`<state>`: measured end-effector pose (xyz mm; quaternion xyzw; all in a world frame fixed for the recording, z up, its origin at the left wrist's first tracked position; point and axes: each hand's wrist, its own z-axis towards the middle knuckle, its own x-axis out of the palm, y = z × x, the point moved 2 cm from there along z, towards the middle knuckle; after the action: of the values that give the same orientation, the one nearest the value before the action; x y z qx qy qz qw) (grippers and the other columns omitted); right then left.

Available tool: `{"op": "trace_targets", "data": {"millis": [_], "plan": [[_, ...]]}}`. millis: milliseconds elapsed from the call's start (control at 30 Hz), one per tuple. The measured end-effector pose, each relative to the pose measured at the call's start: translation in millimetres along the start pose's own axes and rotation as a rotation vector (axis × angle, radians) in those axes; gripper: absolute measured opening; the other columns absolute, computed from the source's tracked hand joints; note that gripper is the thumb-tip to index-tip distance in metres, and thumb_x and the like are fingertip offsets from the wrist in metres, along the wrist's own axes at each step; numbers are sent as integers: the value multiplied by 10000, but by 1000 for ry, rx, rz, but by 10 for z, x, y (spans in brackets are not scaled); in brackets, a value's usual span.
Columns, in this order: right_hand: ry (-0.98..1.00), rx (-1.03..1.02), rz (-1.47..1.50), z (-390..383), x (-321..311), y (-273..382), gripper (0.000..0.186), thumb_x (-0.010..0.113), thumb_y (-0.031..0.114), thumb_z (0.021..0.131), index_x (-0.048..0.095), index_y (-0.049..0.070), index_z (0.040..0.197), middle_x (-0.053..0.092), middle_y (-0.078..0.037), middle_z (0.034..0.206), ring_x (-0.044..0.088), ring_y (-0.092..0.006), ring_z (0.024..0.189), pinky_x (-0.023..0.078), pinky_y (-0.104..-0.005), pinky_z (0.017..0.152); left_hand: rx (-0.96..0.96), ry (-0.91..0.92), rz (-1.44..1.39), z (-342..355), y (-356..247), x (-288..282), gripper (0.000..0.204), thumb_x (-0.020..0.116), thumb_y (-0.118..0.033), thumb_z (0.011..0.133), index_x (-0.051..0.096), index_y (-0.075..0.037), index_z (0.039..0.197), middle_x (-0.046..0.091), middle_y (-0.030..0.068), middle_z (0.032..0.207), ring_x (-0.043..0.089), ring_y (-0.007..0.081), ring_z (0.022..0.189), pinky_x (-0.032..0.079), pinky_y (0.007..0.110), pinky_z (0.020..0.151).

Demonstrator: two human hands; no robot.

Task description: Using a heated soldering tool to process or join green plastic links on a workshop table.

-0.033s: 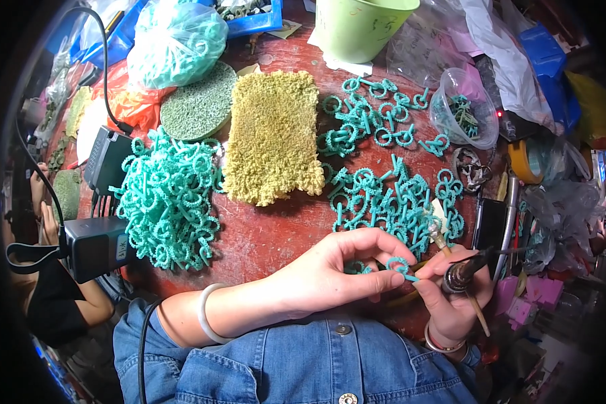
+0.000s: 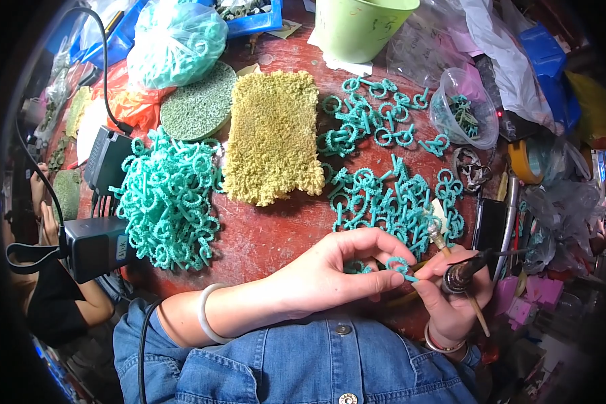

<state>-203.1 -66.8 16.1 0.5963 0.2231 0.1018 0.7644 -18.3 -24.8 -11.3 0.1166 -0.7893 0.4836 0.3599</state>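
Note:
Between my two hands is a small turquoise ring (image 2: 397,264) with a beaded band and a short straight stem. The thumb and fingers of my left hand (image 2: 347,269) are closed on the ring side. My right hand (image 2: 448,289) pinches the stem end with thumb and forefinger. It also carries a thin wooden-handled tool (image 2: 477,314) with a metal end pointing away from me. A dark, thick-handled pen-like tool (image 2: 458,277) lies across the same fingers; its far tip is blurred. Just beyond my hands lies a loose heap of similar turquoise rings (image 2: 377,198).
A taller heap of rings (image 2: 165,209) stands left of a yellow-green crumbly slab (image 2: 273,135). Black power adapters (image 2: 94,246) with cables sit at the left. Further off are a green bucket (image 2: 360,30), a clear tub (image 2: 481,131) and a filled plastic bag (image 2: 178,44). Another person's arm (image 2: 91,303) shows far left.

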Motion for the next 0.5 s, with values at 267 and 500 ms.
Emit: {"op": "trace_targets", "data": {"millis": [267,500], "plan": [[-190,135,46,-72,-28,93,278,601,194,876,555,-47,1007,657,-132,742,617,-147,719,461,-264,673,25,-53,-34,-1,0,-15,218,591,-18,865,581,-32,1082,602,30,1021,555,68,832,464,213,693],[-140,3,-41,-19,-39,76,169,608,130,849,582,-4,949,653,-91,701,575,-128,663,428,-261,655,-7,-98,-98,-17,-37,-2,185,602,-45,867,608,-44,1051,613,16,949,528,43,726,441,192,638]]}}
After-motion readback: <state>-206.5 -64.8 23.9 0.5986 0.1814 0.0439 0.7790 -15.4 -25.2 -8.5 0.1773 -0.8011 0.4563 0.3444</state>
